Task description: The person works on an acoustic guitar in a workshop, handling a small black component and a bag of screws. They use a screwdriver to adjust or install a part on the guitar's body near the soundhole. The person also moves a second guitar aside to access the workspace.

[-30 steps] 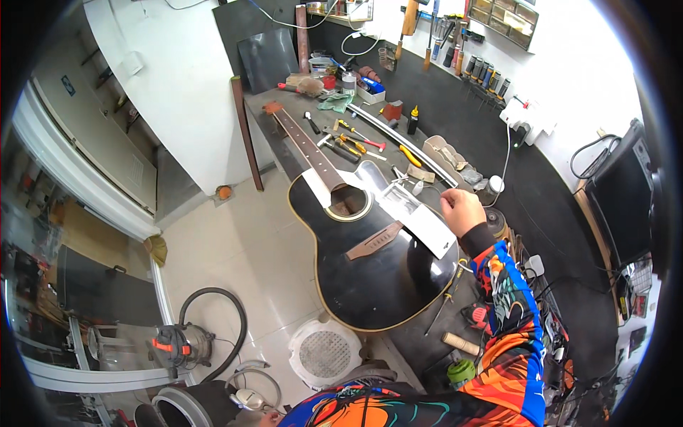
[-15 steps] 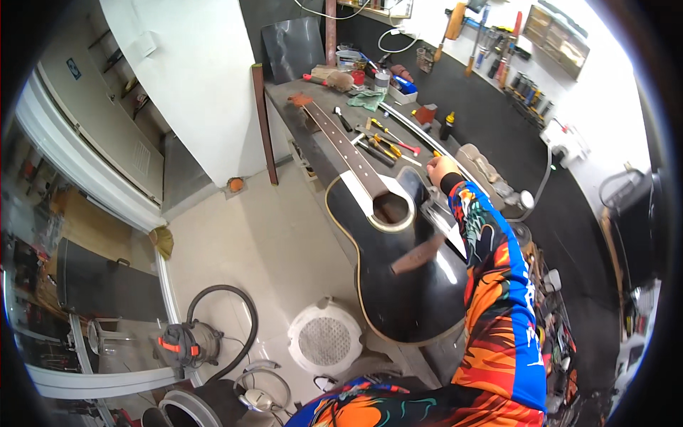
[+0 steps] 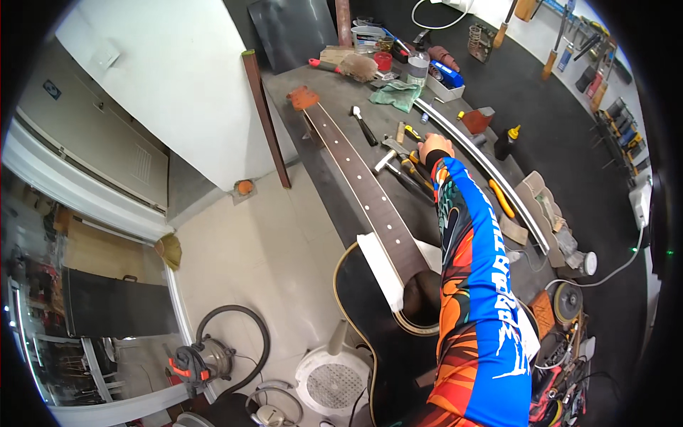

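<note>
Right hand (image 3: pixel 435 148) stretched far out over the workbench (image 3: pixel 299 92), down among a cluster of hand tools (image 3: pixel 398 160) just beside the guitar neck (image 3: pixel 363 188); fingers curled over them, though whether pinching one or only touching, cannot tell from this far view. Long bright sleeve (image 3: pixel 473 285) crossing the black guitar body (image 3: pixel 377 370), which lies flat on the bench, probably for steady support. White paper strips (image 3: pixel 380 267) laid either side of the fretboard where neck meets body, likely as masking. Left hand nowhere in sight. Small hammer (image 3: pixel 364 124) resting apart, nearer the headstock (image 3: pixel 303 97). Green cloth (image 3: pixel 397 94) bunched at the far end, next to a clear bottle (image 3: pixel 418 67) and a low white box (image 3: pixel 445 85) with a blue package inside. Black bottle with yellow cap (image 3: pixel 506 141) upright past the long curved metal rail (image 3: pixel 484 160). Yellow-handled tool (image 3: pixel 501 198) lying by the sleeve. On the floor below: round white fan (image 3: pixel 331 381) and a small vacuum (image 3: pixel 199 359) with coiled hose
</note>
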The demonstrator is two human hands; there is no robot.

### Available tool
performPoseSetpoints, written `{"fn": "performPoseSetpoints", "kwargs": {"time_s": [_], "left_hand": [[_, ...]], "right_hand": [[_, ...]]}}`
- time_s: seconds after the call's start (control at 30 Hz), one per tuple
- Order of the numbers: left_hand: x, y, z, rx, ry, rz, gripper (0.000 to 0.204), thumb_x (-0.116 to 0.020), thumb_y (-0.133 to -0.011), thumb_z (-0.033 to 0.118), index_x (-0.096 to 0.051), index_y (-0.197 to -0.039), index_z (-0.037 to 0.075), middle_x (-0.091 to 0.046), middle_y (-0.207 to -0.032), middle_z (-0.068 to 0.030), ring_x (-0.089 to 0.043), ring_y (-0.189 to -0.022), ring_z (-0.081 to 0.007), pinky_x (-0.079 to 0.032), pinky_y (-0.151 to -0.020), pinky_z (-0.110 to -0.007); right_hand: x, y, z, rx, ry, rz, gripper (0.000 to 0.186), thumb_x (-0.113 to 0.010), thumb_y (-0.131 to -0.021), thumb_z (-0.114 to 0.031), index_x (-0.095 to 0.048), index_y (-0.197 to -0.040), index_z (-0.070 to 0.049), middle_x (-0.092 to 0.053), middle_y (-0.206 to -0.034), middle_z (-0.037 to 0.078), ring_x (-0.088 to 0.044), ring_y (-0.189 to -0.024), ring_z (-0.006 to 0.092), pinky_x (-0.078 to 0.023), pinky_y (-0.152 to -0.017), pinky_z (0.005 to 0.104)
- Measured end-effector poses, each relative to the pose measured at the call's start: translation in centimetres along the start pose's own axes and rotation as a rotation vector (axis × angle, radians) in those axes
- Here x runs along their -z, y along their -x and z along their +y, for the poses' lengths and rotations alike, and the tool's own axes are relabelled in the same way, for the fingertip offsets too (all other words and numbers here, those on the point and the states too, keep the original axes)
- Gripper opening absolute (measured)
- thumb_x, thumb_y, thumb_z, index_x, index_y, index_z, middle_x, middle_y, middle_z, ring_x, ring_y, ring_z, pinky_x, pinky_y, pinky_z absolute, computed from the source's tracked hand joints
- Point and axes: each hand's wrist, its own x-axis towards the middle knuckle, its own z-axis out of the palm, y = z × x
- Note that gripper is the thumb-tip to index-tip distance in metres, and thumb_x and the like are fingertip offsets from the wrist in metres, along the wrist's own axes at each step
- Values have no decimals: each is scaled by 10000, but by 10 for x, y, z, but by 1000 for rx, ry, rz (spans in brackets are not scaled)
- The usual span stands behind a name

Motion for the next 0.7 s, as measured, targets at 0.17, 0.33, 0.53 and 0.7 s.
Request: {"fn": "performPoseSetpoints", "kwargs": {"time_s": [0.17, 0.33, 0.53, 0.7], "left_hand": [[11, 7, -2, 46, 11, 15, 423, -617, -889, 367, -580, -1247, 144, -582, -1218, -137, -600, -1035, -262, -493, -900, -414], [11, 5, -29, 21, 5, 7, 432, -622, -886, 382, -577, -1250, 154, -570, -1239, -137, -595, -1044, -263, -492, -902, -421], [-4, 37, -127, -137, -115, 54, 443, -628, -883, 399, -575, -1255, 165, -556, -1265, -138, -588, -1055, -265, -491, -904, -429], [19, 40, -70, -665, 403, 255, 322, -683, -859, 205, -640, -1098, -7, -681, -982, -146, -671, -920, -235, -519, -834, -346]], "right_hand": [[-7, -10, -8, -104, 45, 4, 323, -688, -803, -195, -687, -1120, -130, -587, -1231, 97, -532, -1205, 293, -468, -962, 431], [25, -11, 24, 146, -399, 386, 275, -682, -832, -162, -640, -1064, -22, -650, -1073, 186, -648, -971, 342, -507, -865, 411], [204, 181, -17, 245, -1674, -224, 192, -645, -909, -119, -576, -1037, 6, -664, -950, 85, -682, -846, 173, -547, -761, 285], [292, 415, -15, 403, -1955, -331, 179, -555, -956, -100, -561, -1091, 17, -661, -966, 100, -677, -897, 197, -560, -788, 308]]}}
